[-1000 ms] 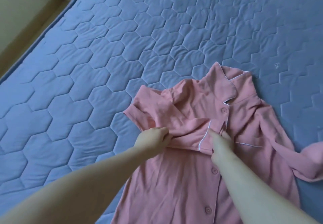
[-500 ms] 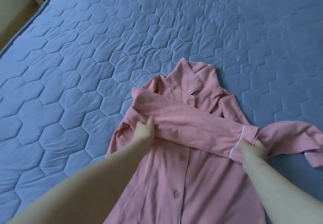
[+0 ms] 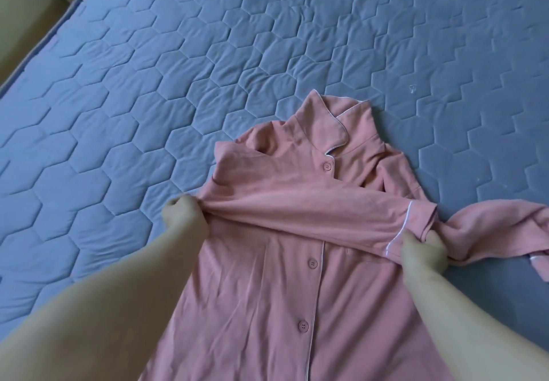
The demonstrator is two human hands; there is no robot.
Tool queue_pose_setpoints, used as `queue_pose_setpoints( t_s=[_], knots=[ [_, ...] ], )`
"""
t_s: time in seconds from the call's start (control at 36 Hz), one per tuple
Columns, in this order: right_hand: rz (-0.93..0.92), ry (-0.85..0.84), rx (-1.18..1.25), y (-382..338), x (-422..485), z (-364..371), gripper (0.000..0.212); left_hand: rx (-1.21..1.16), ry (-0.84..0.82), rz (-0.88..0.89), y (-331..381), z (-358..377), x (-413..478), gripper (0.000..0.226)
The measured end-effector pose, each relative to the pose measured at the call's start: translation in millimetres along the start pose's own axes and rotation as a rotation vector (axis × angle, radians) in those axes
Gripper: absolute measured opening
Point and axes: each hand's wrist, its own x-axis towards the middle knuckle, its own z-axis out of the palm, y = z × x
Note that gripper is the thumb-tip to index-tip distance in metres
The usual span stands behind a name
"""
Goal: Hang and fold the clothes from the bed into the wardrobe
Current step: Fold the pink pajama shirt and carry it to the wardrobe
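A pink button-up pyjama shirt [image 3: 291, 300] with white piping lies front up on the blue quilted mattress [image 3: 148, 98], collar pointing away from me. Its left sleeve [image 3: 297, 211] is stretched flat across the chest. My left hand [image 3: 184, 217] grips the sleeve's fold at the shirt's left side. My right hand [image 3: 421, 251] pinches the sleeve's piped cuff at the right side. The other sleeve [image 3: 505, 229] trails off to the right on the mattress.
The mattress edge [image 3: 44, 44] runs diagonally at the upper left, with floor and a curtain beyond it. Bare quilted mattress extends around the shirt's top and left.
The sleeve was bunched near the chest a second ago. My hands have pulled apart, the right one drawing the cuff rightward, so the sleeve now lies taut across the shirt.
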Motion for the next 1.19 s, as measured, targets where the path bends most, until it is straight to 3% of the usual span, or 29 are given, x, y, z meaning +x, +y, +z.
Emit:
queue_pose_setpoints(
  t_s=[0.06, 0.11, 0.22, 0.28, 0.42, 0.5, 0.61, 0.67, 0.72, 0.83, 0.89, 0.92, 1.0, 1.06, 1.19],
  knots=[
    [-0.03, 0.065, -0.135, -7, -7, 2, 0.041, 0.332, 0.139, 0.128, -3, -5, -2, 0.025],
    [-0.152, 0.134, -0.264, -19, -19, 6, 0.055, 0.538, 0.106, 0.27, -2, -9, -5, 0.024],
    [-0.512, 0.136, -0.364, -57, -44, 35, 0.066, 0.497, -0.118, 0.281, 15, -5, 6, 0.035],
    [-0.622, 0.06, -0.403, -82, -55, 58, 0.059, 0.598, -0.242, 0.283, 23, -3, 12, 0.033],
    [-0.817, -0.314, -0.478, -144, -91, 123, 0.03, 0.737, -0.618, 0.348, 39, -8, 21, 0.024],
    [-0.812, -0.498, -0.48, -169, -113, 158, 0.035, 0.754, -0.744, 0.346, 46, -11, 24, 0.024],
    [-0.722, -0.604, -0.614, -185, -124, 188, 0.052, 0.752, -0.821, 0.41, 48, -11, 26, 0.036],
    [-0.653, -0.606, -0.652, -187, -122, 198, 0.041, 0.783, -0.826, 0.438, 46, -12, 31, 0.037],
    [-0.657, -0.573, -0.578, -188, -117, 207, 0.014, 0.775, -0.82, 0.426, 42, -16, 37, 0.041],
    [-0.659, -0.374, -0.058, -197, -110, 216, 0.011, 0.571, -0.782, 0.292, 32, -27, 50, 0.032],
    [-0.661, -0.313, 0.062, -199, -106, 216, 0.007, 0.508, -0.709, 0.248, 27, -29, 54, 0.026],
    [-0.658, -0.325, 0.034, -197, -104, 216, 0.002, 0.555, -0.663, 0.274, 25, -28, 55, 0.026],
    [-0.609, -0.349, -0.096, -186, -96, 212, 0.036, 0.777, -0.476, 0.366, 19, -21, 50, 0.025],
    [-0.621, -0.292, -0.164, -172, -90, 202, 0.045, 0.809, -0.404, 0.363, 16, -17, 46, 0.025],
    [-0.607, -0.047, -0.264, -108, -76, 153, 0.039, 0.908, -0.156, 0.423, 11, -5, 29, 0.027]
  ],
)
